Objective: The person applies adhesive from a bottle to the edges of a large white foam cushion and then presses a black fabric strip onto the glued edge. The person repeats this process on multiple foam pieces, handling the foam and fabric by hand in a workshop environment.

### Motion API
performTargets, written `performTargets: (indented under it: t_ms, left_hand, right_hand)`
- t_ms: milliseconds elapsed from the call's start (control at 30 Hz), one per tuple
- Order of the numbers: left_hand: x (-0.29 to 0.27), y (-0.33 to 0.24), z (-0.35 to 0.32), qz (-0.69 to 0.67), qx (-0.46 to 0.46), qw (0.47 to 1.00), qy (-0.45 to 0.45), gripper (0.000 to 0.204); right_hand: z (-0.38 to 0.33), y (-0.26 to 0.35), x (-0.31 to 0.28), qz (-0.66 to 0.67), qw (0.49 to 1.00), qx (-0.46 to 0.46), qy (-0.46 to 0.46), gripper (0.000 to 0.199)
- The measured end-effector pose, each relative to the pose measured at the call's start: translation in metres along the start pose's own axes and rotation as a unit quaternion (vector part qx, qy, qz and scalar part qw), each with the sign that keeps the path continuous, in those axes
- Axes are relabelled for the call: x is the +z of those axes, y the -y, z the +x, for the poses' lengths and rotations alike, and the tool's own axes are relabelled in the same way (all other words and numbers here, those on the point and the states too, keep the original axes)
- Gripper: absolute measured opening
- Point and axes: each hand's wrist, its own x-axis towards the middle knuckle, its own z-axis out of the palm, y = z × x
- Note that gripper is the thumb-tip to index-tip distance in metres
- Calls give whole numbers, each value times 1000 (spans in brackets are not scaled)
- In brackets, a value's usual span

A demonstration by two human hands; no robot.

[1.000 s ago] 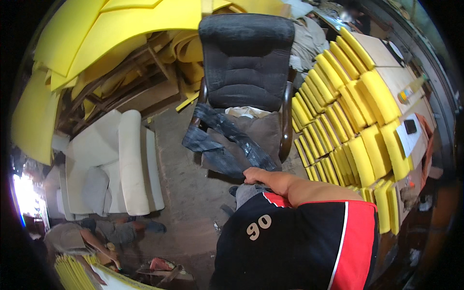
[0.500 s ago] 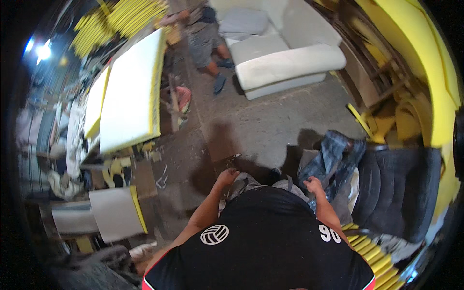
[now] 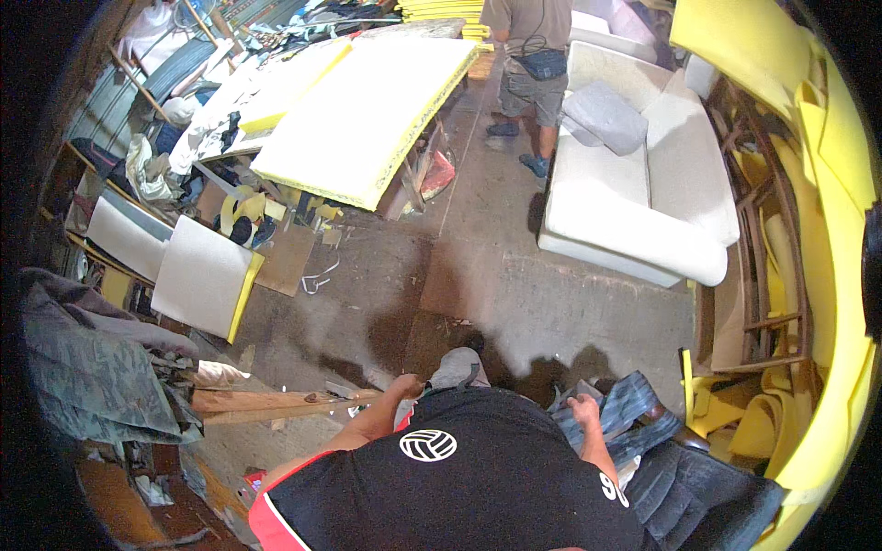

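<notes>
Left hand (image 3: 407, 387): held low at the waist, just beside the grey shorts (image 3: 455, 369); fingers curled inward, cannot tell whether pinching anything.
Right hand (image 3: 583, 410): held low at the other side of the black shirt (image 3: 496, 468), near the streaked cloth (image 3: 631, 411); fingers bent toward the palm, cannot tell whether pressed together on cloth or only beside it.
Streaked cloth: lies just right of the right fingers, blue-grey and dark, bunched on the armchair (image 3: 703, 500).
Armchair: stands to the right of the right fingers and nearer the body, dark and padded, partly hidden by cloth and arm.
Wooden plank (image 3: 266, 404): lies left of the left fingers, narrow end pointing toward them.
Pale sofa (image 3: 602, 216): stands well ahead of the right fingers, with a grey cushion (image 3: 606, 118) on the seat.
White-topped foam slab (image 3: 367, 119): lies tilted, well ahead of the left fingers, yellow along the edge.
Co-worker (image 3: 536, 69): stands far ahead of both hands, beside the sofa, wearing a dark waist pouch (image 3: 544, 64).
Yellow foam sheets (image 3: 834, 174): curve upright, well right of the right fingers.
</notes>
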Motion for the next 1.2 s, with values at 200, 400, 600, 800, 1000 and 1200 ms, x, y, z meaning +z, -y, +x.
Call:
performTargets:
  t_ms: [200,400,600,800,1000,1200]
  left_hand:
    - [-30,-32,28,-36,92,995,-16,45]
    - [-48,-18,55,-28,46,998,-36,47]
    - [-77,-35,83,-40,62,997,-25,48]
    - [-98,-14,104,-69,0,998,-12,48]
    - [-121,30,164,-83,21,996,3,52]
    - [-233,38,204,-155,3,988,-24,47]
  right_hand:
    - [11,-4,11,-9,1000,-2,-8,59]
    - [1,-9,31,-8,1000,-1,9,54]
    - [-6,-34,32,-4,999,17,29,57]
    - [10,15,6,-13,996,46,69,54]
    - [85,94,-5,-55,996,43,61,52]
    - [192,228,-36,-141,988,-60,8,45]
